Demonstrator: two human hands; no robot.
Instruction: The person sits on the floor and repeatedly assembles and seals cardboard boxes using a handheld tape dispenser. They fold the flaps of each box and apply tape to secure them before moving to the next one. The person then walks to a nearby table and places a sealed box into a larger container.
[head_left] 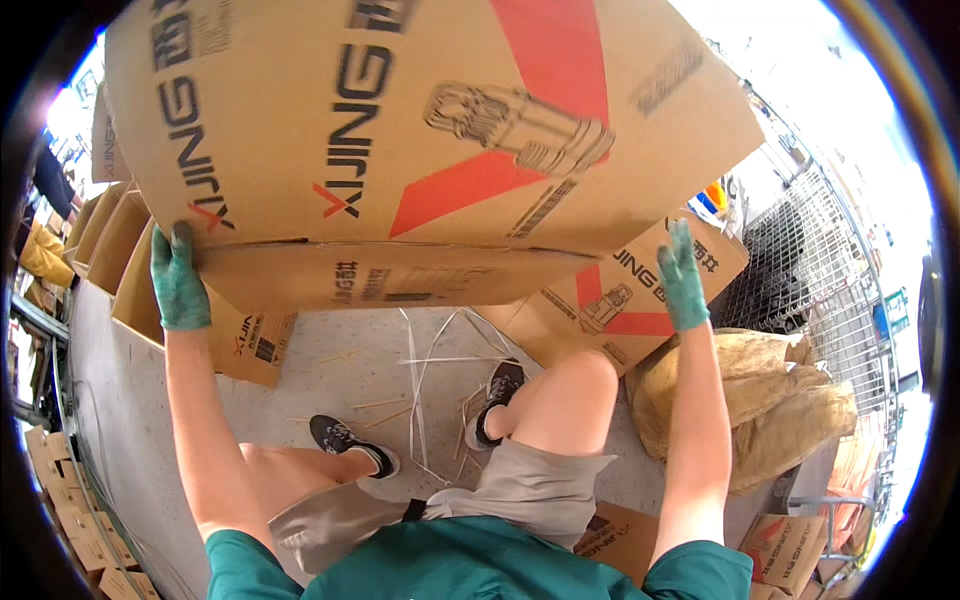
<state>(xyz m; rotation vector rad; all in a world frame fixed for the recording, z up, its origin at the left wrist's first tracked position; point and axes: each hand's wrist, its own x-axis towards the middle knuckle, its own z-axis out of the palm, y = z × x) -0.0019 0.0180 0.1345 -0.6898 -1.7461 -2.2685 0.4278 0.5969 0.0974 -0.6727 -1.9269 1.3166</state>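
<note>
large brown corrugated cardboard box with red and black print (420, 130): held up at chest height in front of the person, tilted, filling the upper half of the view; bottom flaps facing down.
left hand in green work glove (178, 282): grasping the box's lower left corner, fingers wrapped over the edge.
right hand in green work glove (683, 277): pressed flat against the box's lower right edge, fingers spread upward; whether it curls round the edge, cannot tell.
second printed brown cardboard box (620, 300): on the floor behind the right hand, lying tilted.
open plain cardboard boxes (125, 250): row at left, just behind the left hand.
loose white plastic strapping (430, 370): tangled on the grey concrete floor (330, 370) between the feet.
black sneakers (340, 437): one planted, one raised with bent knee.
tan woven sacks (770, 400): heaped at right, beside the right forearm.
metal wire cage (800, 260): far right, behind the sacks.
</note>
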